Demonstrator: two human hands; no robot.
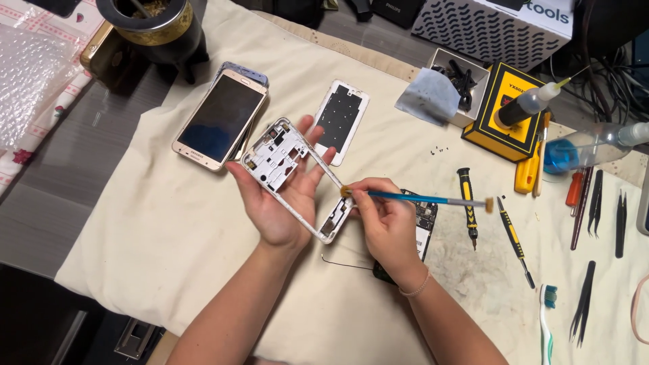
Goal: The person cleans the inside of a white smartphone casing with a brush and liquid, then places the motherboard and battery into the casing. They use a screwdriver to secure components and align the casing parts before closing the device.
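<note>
**Phone frame under the brush**

Over the middle of the cream cloth [169,223], the left hand [280,192] lies palm up with fingers spread, cradling a white phone mid-frame [292,177] — the frame rests across palm and fingertips, tilted from upper left to lower right. Right hand [387,220] pinches a blue-handled brush [419,199] between thumb and forefinger; the bristle tip touches the frame's right edge near its lower end, while the handle runs out to the right, nearly level.

Surroundings noted:
- Gold smartphone [220,122], screen up, on the cloth just left of the frame, stacked on another handset.
- White back plate [340,120] lying flat just beyond the left fingertips.
- Dark circuit board [424,226] partly hidden under the right hand.
- Yellow-and-black screwdrivers [468,206] to the right of the brush — one upright in view, one slanted.
- Black tweezers [585,297] and a toothbrush [546,324] at lower right.
- Yellow box [507,128] with a dropper bottle [531,105] lying on it, upper right.
- Small tray of black parts [466,81], grey cloth scrap [427,96] draped over its edge.
- Dark pot [159,30] at top left, off the cloth.
</note>
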